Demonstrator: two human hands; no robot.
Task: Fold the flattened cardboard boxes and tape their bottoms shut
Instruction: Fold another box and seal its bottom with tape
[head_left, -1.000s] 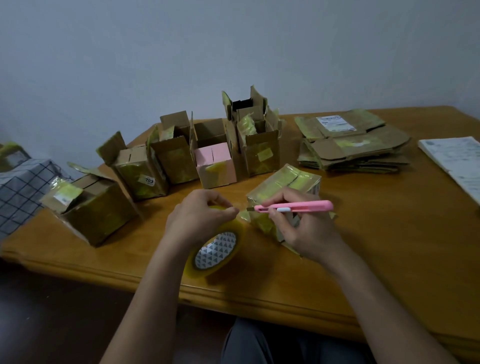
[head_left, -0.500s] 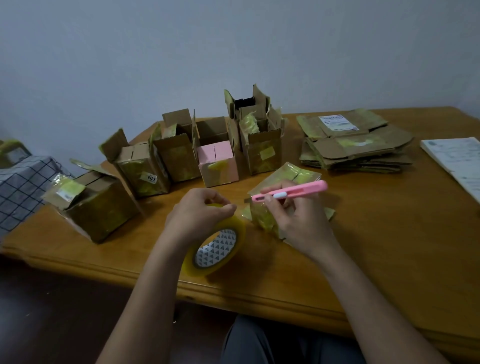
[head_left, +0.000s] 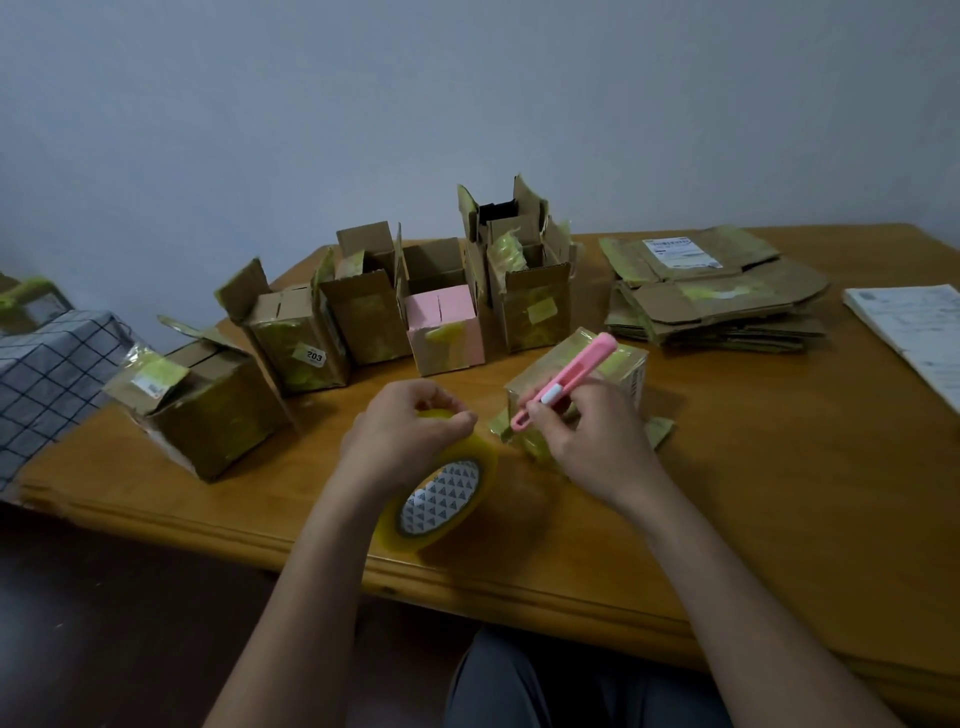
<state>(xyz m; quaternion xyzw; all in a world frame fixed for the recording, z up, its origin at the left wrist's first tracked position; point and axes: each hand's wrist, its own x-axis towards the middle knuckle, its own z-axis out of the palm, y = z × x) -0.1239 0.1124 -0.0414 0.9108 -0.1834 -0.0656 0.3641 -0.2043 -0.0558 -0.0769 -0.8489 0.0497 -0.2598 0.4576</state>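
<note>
From the head view, most of the job looks done. A row of folded boxes (head_left: 441, 312) stands open-topped along the far side of the worktop (head_left: 779, 467), one of them pink, with another box (head_left: 208, 410) tipped on its side at the left end. A stack of flattened boxes (head_left: 711, 291) lies well apart to the right, so I'd judge several are left to fold. The box being worked on (head_left: 587, 374) sits bottom-up near the middle, its upturned face glossy with yellowish tape, which suggests this one is at the cutting stage.

The left hand (head_left: 410, 436) reaches in from below, its grip clamped on the tape roll (head_left: 441, 499), which stands on edge on the worktop just left of that box; the fingertips pinch together at the roll's top. The right hand (head_left: 592, 441) has its grip closed round a pink utility knife (head_left: 566, 384), held slanted, tip pointing down-left toward the gap between roll and box. Whether the blade touches tape is too small to tell.

A paper pad (head_left: 914, 332) lies at the far right.
</note>
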